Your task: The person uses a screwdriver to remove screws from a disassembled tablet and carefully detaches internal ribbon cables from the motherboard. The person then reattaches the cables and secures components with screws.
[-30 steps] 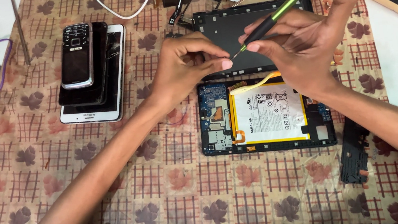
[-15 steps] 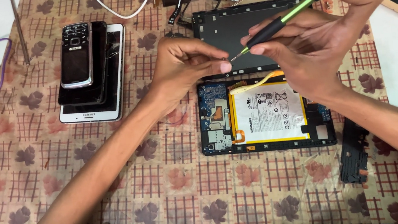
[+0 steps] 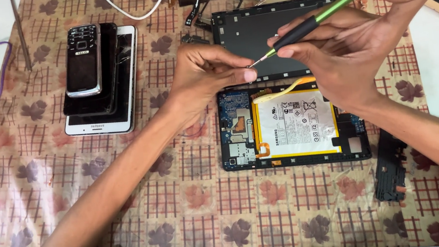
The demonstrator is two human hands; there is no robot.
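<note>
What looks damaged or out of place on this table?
The white phone at the bottom of the stack has a cracked screen. The tablet lies opened, battery exposed, its back cover set apart above it.

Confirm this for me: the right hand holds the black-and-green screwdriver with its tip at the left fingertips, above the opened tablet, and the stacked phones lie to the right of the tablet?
Not quite. In the head view the stacked phones lie left of the opened tablet. The rest holds: the right hand holds the screwdriver, tip at the left hand fingertips.
</note>
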